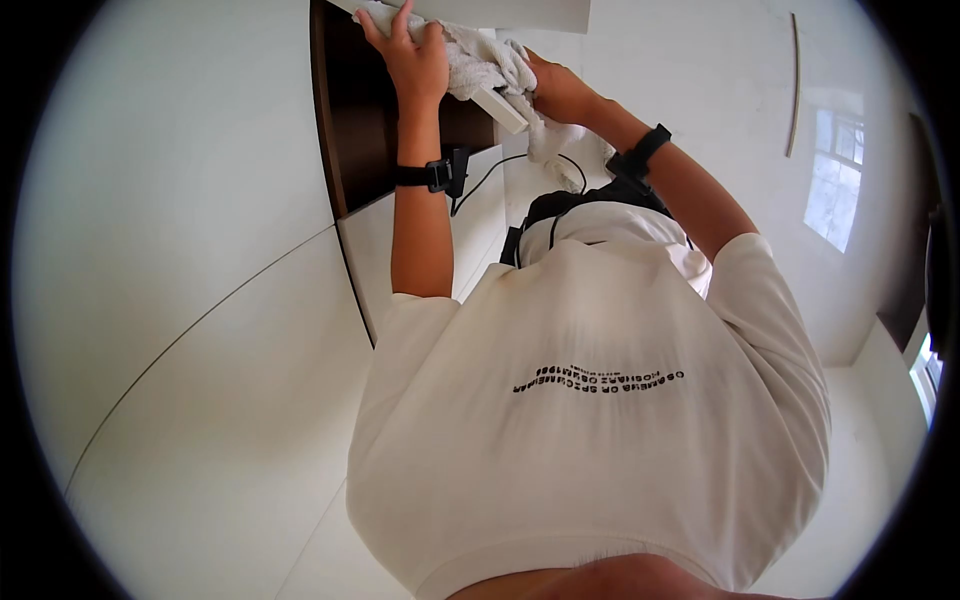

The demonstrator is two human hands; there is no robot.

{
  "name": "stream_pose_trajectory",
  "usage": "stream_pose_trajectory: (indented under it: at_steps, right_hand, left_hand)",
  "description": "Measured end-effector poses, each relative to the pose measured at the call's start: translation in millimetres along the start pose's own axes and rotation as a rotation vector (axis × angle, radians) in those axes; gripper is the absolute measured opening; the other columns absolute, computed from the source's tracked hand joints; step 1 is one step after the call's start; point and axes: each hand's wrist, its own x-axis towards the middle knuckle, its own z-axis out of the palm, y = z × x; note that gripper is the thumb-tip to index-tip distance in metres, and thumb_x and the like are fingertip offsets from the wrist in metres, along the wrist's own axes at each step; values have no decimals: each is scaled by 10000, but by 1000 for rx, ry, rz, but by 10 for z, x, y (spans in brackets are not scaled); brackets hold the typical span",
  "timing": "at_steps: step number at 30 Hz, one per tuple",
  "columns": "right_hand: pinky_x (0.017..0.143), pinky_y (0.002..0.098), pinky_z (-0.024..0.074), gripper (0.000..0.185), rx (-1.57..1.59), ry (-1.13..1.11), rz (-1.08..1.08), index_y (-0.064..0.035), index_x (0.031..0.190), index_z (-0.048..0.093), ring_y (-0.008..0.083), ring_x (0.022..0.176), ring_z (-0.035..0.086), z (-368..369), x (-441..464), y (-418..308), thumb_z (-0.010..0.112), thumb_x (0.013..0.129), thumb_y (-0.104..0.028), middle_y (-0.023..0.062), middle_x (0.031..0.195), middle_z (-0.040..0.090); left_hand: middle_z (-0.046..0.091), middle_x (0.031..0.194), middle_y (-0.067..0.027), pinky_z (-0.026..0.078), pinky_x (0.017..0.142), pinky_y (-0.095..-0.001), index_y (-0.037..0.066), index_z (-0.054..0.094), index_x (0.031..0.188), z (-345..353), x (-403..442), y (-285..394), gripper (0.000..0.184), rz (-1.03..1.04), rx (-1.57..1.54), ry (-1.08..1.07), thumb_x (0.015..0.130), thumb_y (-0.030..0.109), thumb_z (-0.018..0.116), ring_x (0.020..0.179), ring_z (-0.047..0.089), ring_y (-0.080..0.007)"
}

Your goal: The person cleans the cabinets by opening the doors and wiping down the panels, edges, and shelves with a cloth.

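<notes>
A crumpled white towel [480, 62] is bunched between my two hands at the top of the view, with one end hanging down below my right hand. My left hand [412, 62] grips the towel's left part, fingers bent and somewhat apart over it. On the other side, my right hand [558, 92] is closed on the towel, its fingertips hidden in the folds. From beneath the towel sticks out the end of a white, straight-edged piece [500, 110]; whether either hand touches it I cannot tell.
Behind my left hand is a dark brown recess [360, 130] beside large white panels [200, 200]. A white board [530, 12] lies at the top edge. A black cable [478, 180] runs near my waist. Glossy white flooring [720, 90] extends to the right.
</notes>
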Motion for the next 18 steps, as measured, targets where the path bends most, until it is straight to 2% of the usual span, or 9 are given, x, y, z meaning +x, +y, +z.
stream_pose_trajectory:
  at_steps: [3, 7, 9, 11, 13, 15, 18]
  right_hand:
    - [871, 478, 538, 672, 44, -45, 46, -150, 1372, 459, 426, 1034, 628, -6, -73, -9, 668, 745, -30, 186, 1355, 524]
    - [887, 471, 533, 657, 102, -191, 64, -119, 1345, 484, 435, 1045, 617, -124, -456, -185, 646, 718, -11, 193, 1356, 518]
    - [901, 464, 528, 660, 121, -292, 165, -105, 1335, 500, 423, 1057, 615, -216, -654, -350, 641, 698, -2, 195, 1320, 542]
    - [889, 469, 529, 656, 3, -321, 166, -81, 1333, 498, 413, 1050, 621, -130, -865, -262, 648, 699, -1, 206, 1272, 568]
    - [873, 476, 531, 688, -36, -590, 278, -64, 1365, 487, 415, 1047, 626, -235, -949, -275, 659, 702, -4, 217, 1245, 587]
    - [865, 480, 531, 703, -65, -604, 306, -45, 1380, 463, 418, 1050, 627, -298, -1006, -300, 662, 707, -9, 217, 1242, 590]
    - [875, 479, 526, 739, -94, -580, 342, -52, 1409, 428, 424, 1080, 616, -338, -939, -199, 668, 711, -15, 217, 1241, 591]
  left_hand:
    - [-20, 1621, -315, 295, 1165, -444, 80, 603, 1328, 0, -162, 216, 425, -24, 19, -39, 918, 192, 611, 1499, 137, -485]
    - [9, 1613, -332, 319, 1152, -458, 73, 575, 1338, -53, -789, 550, 416, 18, 77, -88, 939, 188, 593, 1475, 193, -508]
    - [-9, 1613, -340, 319, 1152, -465, 45, 550, 1349, -95, -1065, 728, 417, 9, 26, -121, 951, 169, 573, 1478, 186, -506]
    - [-28, 1610, -346, 347, 1135, -470, 23, 528, 1367, -138, -1295, 889, 438, 33, 72, -167, 942, 119, 570, 1482, 158, -520]
    - [-39, 1602, -361, 376, 1115, -474, 13, 479, 1410, -138, -1517, 977, 489, 14, -32, -235, 930, 61, 561, 1478, 122, -549]
    - [-37, 1583, -386, 383, 1106, -502, 7, 415, 1454, -169, -1648, 1009, 542, 90, 15, -256, 927, 8, 538, 1459, 101, -592]
    - [39, 1584, -372, 373, 1119, -509, 8, 406, 1459, -209, -1650, 1021, 555, 125, 77, -241, 930, 27, 569, 1456, 161, -567]
